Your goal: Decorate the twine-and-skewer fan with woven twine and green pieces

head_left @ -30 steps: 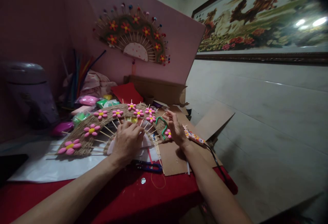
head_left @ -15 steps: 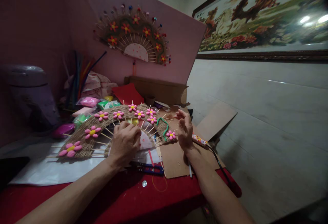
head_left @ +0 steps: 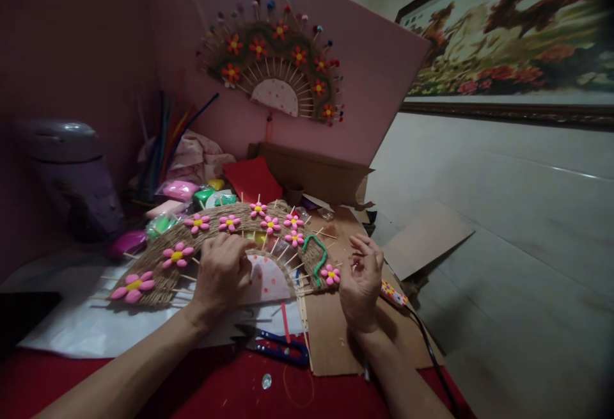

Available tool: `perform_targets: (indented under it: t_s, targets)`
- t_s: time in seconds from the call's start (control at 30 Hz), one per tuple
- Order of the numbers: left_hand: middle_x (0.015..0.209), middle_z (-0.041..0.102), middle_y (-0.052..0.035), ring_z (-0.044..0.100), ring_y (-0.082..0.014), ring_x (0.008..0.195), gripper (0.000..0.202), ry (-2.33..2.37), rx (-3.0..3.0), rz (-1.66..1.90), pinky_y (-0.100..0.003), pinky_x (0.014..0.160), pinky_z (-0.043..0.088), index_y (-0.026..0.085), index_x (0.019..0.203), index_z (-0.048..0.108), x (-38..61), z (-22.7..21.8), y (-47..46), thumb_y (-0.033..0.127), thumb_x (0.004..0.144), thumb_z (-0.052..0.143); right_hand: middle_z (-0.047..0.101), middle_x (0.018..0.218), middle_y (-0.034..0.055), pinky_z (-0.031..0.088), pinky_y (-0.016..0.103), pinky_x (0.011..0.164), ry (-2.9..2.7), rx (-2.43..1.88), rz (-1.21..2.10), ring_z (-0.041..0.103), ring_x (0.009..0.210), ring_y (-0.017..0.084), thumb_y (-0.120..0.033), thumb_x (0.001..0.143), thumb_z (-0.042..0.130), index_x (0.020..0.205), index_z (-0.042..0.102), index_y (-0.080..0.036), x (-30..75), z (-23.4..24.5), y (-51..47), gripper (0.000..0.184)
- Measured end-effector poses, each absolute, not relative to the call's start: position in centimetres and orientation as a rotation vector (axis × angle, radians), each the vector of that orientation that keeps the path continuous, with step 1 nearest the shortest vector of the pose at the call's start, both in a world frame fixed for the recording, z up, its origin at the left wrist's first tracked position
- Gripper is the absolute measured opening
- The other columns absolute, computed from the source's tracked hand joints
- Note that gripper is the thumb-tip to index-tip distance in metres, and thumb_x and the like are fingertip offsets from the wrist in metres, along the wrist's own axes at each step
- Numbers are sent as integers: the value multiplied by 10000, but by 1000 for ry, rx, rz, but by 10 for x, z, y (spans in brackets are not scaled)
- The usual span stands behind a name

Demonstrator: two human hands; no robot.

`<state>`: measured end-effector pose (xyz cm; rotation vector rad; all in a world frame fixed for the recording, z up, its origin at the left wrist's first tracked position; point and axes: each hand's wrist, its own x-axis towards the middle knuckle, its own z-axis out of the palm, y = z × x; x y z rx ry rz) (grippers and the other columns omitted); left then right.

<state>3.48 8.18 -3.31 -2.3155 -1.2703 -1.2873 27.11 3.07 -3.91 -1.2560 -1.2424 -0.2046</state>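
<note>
A fan-shaped craft piece [head_left: 213, 213] of brown twine woven over thin sticks lies before me, with pink clay flowers along its band. A wavy green strip [head_left: 325, 251] sits near its right end. At its inner centre is a white half-circle [head_left: 268, 279] with red spots. My left hand [head_left: 223, 272] is closed over the inner sticks, left of the half-circle; what its fingers hold, if anything, is hidden. My right hand [head_left: 361, 281] is raised beside the fan's right end, fingers loosely bent and apart, with nothing visible in it.
Blue thread snips [head_left: 281, 347] lie at the front beside cardboard [head_left: 330, 342]. A flower-patterned tool [head_left: 394, 292] with a black cord is right of my right hand. Bagged clay [head_left: 178, 190] and a purple container [head_left: 71, 176] stand left. A finished fan [head_left: 273, 48] hangs behind.
The view has swung left, so everything sits further right. My left hand has shifted left relative to the fan, uncovering more of the half-circle. My right hand's fingers have bent more.
</note>
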Motion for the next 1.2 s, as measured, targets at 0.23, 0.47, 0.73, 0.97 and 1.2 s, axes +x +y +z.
perform_targets:
  t_s: [0.23, 0.47, 0.73, 0.97, 1.2]
  targets:
    - [728, 649, -39, 558, -216, 768, 105, -1149, -2329, -1374, -364, 732, 352, 193, 784, 628, 32, -33, 86, 191, 836, 537, 555, 1073, 80, 520, 341, 757, -1414, -1102, -147, 575, 936, 196, -197, 831, 576, 946, 631, -225, 271, -37, 30, 131]
    - [571, 554, -18, 496, -180, 642, 328, -1066, -2344, -1410, -338, 690, 355, 184, 556, 533, 39, -29, 77, 317, 855, 555, 618, 811, 31, 470, 299, 699, -1518, -1076, -253, 595, 765, 165, -255, 900, 510, 842, 623, -196, 278, -35, 28, 140]
    - [654, 570, -26, 498, -193, 695, 178, -1140, -2476, -1327, -329, 690, 373, 182, 663, 535, 48, -33, 69, 201, 840, 526, 563, 639, -22, 405, 234, 517, -1387, -1214, -148, 515, 534, 116, -375, 829, 607, 750, 557, -188, 280, -43, 33, 209]
    - [851, 650, -64, 554, -223, 852, 158, -1249, -2255, -1553, -355, 770, 404, 180, 864, 590, 37, -22, 78, 94, 789, 481, 588, 622, -15, 424, 237, 508, -1326, -1226, -29, 531, 522, 120, -414, 795, 640, 764, 584, -179, 287, -53, 42, 244]
    - [815, 646, -46, 588, -201, 793, 179, -1697, -1744, -1862, -318, 730, 449, 179, 888, 635, -16, 3, 118, 188, 771, 499, 573, 586, -21, 409, 233, 474, -1309, -1206, -4, 521, 501, 121, -413, 782, 644, 735, 596, -181, 284, -50, 38, 241]
